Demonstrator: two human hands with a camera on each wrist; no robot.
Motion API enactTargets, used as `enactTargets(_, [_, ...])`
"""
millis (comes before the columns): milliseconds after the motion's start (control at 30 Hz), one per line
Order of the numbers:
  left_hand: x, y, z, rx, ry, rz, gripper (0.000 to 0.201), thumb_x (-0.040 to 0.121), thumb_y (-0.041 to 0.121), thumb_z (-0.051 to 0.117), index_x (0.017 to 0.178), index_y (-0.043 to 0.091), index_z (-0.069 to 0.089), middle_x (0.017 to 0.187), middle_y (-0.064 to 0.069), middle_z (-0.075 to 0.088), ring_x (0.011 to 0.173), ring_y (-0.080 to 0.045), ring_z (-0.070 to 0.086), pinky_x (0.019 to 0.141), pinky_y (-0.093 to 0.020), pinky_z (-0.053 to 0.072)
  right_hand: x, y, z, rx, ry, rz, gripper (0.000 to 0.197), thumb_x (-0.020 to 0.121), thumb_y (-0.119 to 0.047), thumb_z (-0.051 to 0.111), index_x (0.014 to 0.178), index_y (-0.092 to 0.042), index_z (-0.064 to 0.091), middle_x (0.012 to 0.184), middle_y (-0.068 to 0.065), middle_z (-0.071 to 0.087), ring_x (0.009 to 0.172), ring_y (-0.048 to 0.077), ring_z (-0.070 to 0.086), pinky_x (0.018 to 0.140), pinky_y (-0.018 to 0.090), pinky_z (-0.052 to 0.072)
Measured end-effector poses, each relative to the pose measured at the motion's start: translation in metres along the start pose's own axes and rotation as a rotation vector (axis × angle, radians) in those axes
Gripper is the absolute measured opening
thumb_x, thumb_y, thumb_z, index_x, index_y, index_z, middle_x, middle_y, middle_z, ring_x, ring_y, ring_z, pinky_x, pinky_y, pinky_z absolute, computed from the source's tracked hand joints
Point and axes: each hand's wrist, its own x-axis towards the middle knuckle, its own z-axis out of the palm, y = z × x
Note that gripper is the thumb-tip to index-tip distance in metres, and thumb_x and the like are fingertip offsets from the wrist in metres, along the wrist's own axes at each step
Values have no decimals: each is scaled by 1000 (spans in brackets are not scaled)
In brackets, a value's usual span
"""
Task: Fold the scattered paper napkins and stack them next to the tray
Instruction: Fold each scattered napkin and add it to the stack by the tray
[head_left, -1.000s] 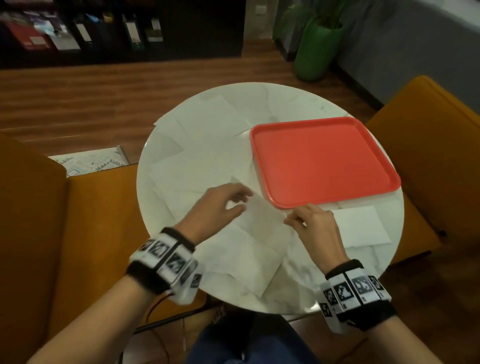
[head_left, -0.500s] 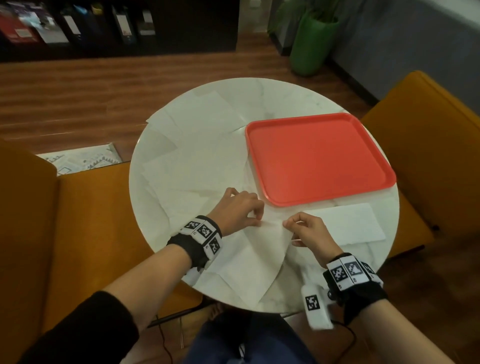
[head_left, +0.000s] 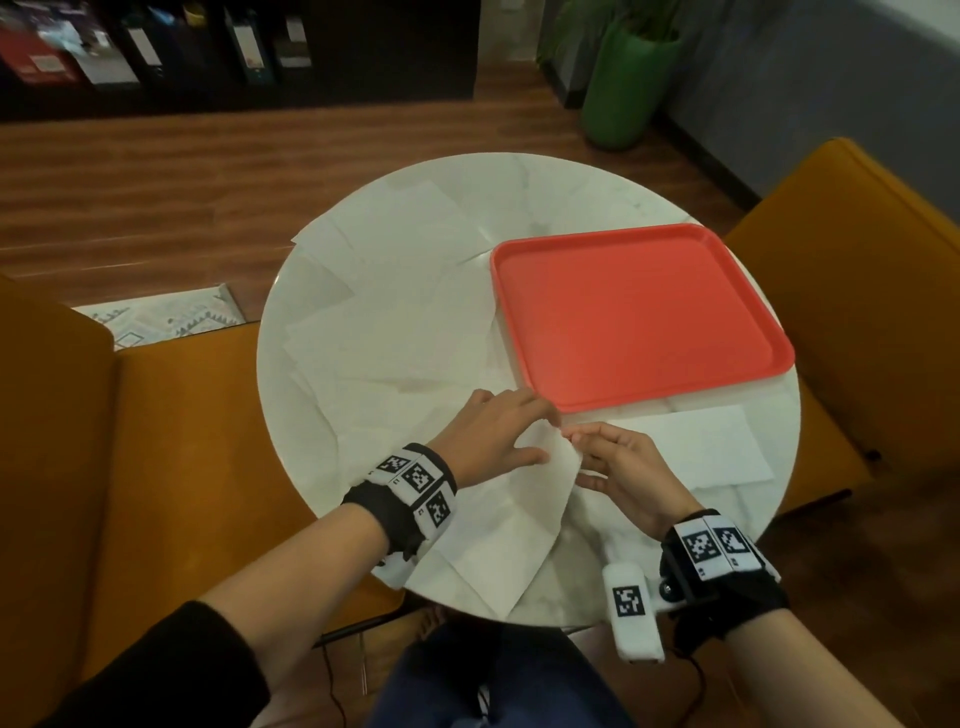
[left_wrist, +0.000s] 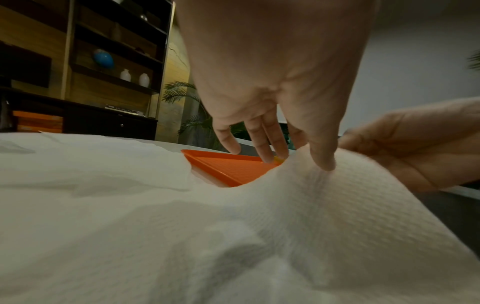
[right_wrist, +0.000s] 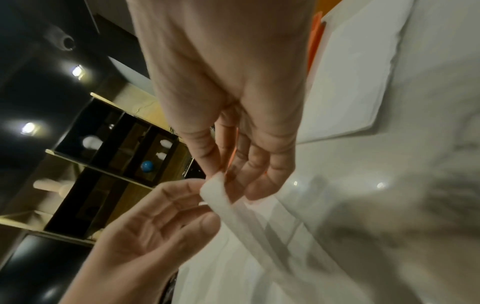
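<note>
Thin, limp napkin at the surface's six o'clock, lifted near the tray: right hand pinches its corner; left hand pinches alongside. It probably tears easily; corners suit.

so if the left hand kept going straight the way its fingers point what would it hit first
Probably the near corner of the red tray. The left hand holds the lifted napkin, fingers aimed forward and right at that corner. The gap is hard to judge.

head view looks down on round table; wrist views sit close over it, both sharing tray edge.
</note>
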Motion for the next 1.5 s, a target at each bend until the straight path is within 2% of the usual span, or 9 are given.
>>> enactTargets(300, [1, 4, 7, 3, 22, -2, 14, 93, 34, 58, 103, 25, 60, 92, 14, 64, 93, -5, 51, 103, -37, 26, -9, 5, -10, -76, 107, -31, 13, 86, -2, 62, 93, -11, 68, 85, 7, 61, 84, 18, 56, 67, 25, 51])
enactTargets(433, [-1, 6, -6, 197, 56, 99, 11, 95, 32, 52, 95, 27, 63, 86, 17, 50, 87, -3, 43, 103, -38, 24, -14, -2, -10, -509, 365, -316, 9, 87, -24, 64, 94, -30, 64, 96, -7, 64, 88, 14, 58, 67, 25, 45])
enactTargets(567, [0, 9, -28, 184, 104, 124, 11, 94, 32, 50, 97, 23, 58, 96, 11, 60, 99, -10, 55, 105, -39, 19, -18, -22, 6, -868, 39, -406, 40, 78, -48, 68, 116, -36, 60, 116, -14, 63, 109, 3, 54, 95, 29, 39])
enactTargets(767, [-26, -3, -59, 185, -11, -13, 29, 90, 48, 54, 107, 25, 51, 90, 12, 63, 87, -7, 60, 112, -44, 12, -19, -51, 12, -863, 40, -522, 8, 85, -18, 66, 77, -15, 68, 72, 12, 68, 71, 25, 62, 65, 32, 45])
enactTargets(867, [-55, -18, -78, -15, 1, -127, 42, 82, 63, 48, 93, 25, 61, 76, 9, 64, 73, -8, 59, 96, -32, 34, -36, -70, 1, -717, 17, -485, 5, 84, -15, 68, 81, -12, 71, 74, 15, 69, 64, 16, 60, 62, 28, 46])
enactTargets(967, [-80, -16, -98, -369, 25, -200, 26, 87, 46, 62, 88, 21, 68, 81, 3, 67, 77, -12, 63, 68, -24, 48, -50, -85, -5, -501, -115, -383, 5, 85, -5, 65, 88, -3, 69, 67, -2, 71, 65, 3, 64, 63, 14, 48])
enactTargets(1067, [-88, -23, -104, -541, 68, -282, 13, 88, 31, 65, 97, 21, 66, 92, 4, 68, 85, -13, 66, 71, -22, 53, -42, -91, -3, -425, -164, -326, 6, 85, -4, 64, 90, -4, 66, 80, 6, 73, 73, 10, 68, 68, 20, 55])
enactTargets(1233, [-82, -63, -77, -496, 102, -458, 10, 91, 27, 63, 95, 19, 66, 94, -2, 70, 87, -22, 66, 83, -40, 53, 13, -72, 19, -644, -104, -235, 19, 85, -2, 65, 70, -11, 56, 54, -4, 59, 51, 6, 58, 55, 21, 48])
enactTargets(1500, [-81, -92, -47, -261, 238, -549, 13, 88, 20, 66, 100, 16, 71, 97, -6, 64, 88, -20, 57, 78, -26, 38, 50, -44, 35, -908, 30, -332, 5, 83, -13, 68, 84, -9, 68, 64, 8, 64, 56, 18, 59, 65, 31, 53])
